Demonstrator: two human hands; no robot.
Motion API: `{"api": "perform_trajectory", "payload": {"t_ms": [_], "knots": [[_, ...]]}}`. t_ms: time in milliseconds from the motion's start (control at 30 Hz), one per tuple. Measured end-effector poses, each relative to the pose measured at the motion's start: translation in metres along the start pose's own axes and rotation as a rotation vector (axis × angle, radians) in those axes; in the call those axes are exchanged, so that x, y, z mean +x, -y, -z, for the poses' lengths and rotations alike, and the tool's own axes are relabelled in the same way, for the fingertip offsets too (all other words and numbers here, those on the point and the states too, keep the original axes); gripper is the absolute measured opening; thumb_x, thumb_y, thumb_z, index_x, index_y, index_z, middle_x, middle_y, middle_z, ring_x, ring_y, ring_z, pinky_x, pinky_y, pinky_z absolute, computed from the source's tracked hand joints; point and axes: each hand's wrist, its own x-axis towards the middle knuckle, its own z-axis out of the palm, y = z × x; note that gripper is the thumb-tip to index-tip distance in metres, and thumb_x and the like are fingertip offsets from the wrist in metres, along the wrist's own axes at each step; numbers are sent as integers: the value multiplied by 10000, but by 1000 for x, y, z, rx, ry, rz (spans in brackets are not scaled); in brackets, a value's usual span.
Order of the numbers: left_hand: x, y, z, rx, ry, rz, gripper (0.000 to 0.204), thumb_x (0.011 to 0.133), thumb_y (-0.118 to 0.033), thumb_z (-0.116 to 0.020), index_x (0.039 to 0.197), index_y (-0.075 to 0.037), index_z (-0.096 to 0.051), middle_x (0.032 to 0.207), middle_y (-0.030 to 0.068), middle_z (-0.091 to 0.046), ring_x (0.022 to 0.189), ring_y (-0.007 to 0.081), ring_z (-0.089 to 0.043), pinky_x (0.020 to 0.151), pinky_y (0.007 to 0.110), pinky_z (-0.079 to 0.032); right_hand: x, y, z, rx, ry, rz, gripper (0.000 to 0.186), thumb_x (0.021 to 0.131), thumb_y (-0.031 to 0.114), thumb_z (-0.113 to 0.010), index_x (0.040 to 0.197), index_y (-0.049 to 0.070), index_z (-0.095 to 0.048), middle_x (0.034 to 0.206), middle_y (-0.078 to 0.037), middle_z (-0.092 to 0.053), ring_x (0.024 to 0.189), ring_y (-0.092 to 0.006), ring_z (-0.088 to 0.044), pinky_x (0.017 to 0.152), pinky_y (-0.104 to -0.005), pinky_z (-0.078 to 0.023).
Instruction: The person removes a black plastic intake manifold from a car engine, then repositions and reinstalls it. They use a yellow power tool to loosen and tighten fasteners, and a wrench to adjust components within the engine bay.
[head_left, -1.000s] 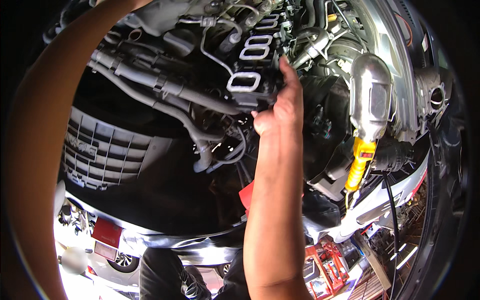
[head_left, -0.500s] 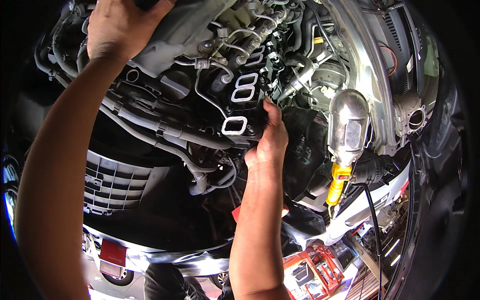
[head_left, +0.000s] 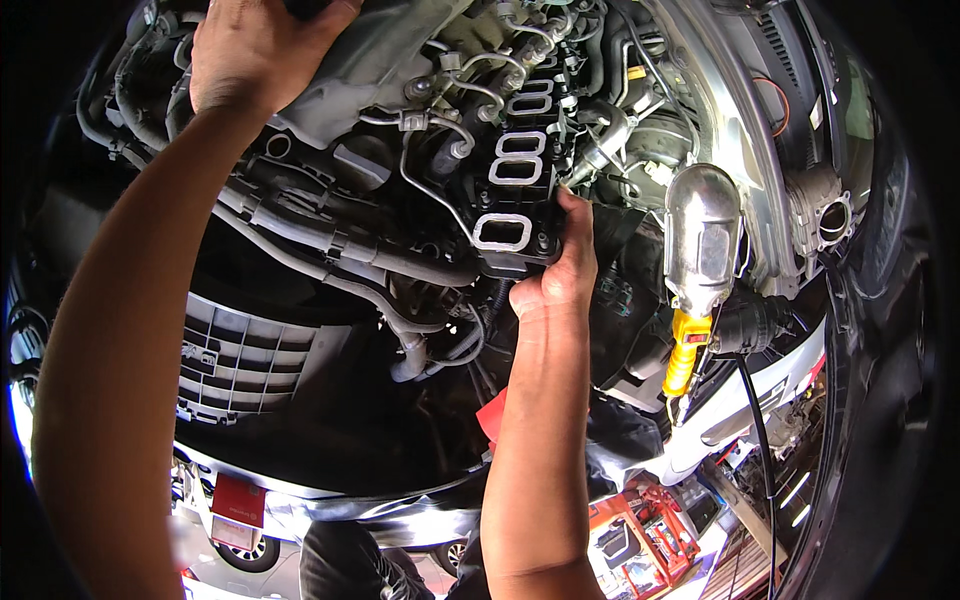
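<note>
A long black intake manifold (head_left: 515,205) lies at an angle along the engine's right side. Pale rectangular gasket rims (head_left: 502,232) ring the ports on its visible face. My right hand (head_left: 562,265) grips its near end, the thumb along the right edge and the other fingers hidden beneath or behind. Metal fuel lines (head_left: 432,190) run just left of the manifold. At the upper left, my left hand (head_left: 255,50) is over the grey engine part (head_left: 370,70), thumb stretched out. Its other fingers are cut off by the picture's top edge, and something dark shows beside the thumb.
A caged work lamp (head_left: 700,235) with a yellow handle hangs at the right, its black cable (head_left: 757,430) trailing down. Thick hoses (head_left: 330,240) cross the left of the bay above a grille (head_left: 240,360). Behind my right forearm is a red piece (head_left: 492,415); an orange-red tool cart (head_left: 640,535) stands below.
My right hand has shifted the manifold right and slightly up against the fuel lines, and more of its ported face shows. My left hand stays in about the same place; the view has shifted slightly.
</note>
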Motion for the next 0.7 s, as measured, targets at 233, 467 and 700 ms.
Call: {"api": "perform_trajectory", "payload": {"t_ms": [233, 467, 700], "knots": [[3, 5, -4, 7, 44, 28, 804, 806, -390, -812, 1412, 1, -459, 1330, 227, -557, 1281, 401, -538, 1079, 466, -440, -1, 4, -20, -198, -122, 61, 301, 892, 206, -692, 1125, 22, -644, 1002, -86, -688, 853, -206, -688, 751, -357, -580], [1, 5, -2, -3, 68, 36, 812, 813, -413, -799, 1417, 2, -450, 1338, 235, -549, 1296, 409, -523, 1092, 467, -433, 0, 14, -30, -287, -131, 21, 353, 888, 233, -722, 1163, 27, -641, 1050, -87, -684, 873, -208, -686, 746, -373, -576], [4, 1, 6, -8, 107, 40, 829, 814, -438, -791, 1409, 17, -435, 1327, 249, -545, 1282, 418, -520, 1091, 470, -431, 3, 8, -23, -405, -103, 72, 444, 908, 229, -720, 1255, -21, -599, 1138, -139, -685, 949, -232, -688, 850, -368, -563]]}}
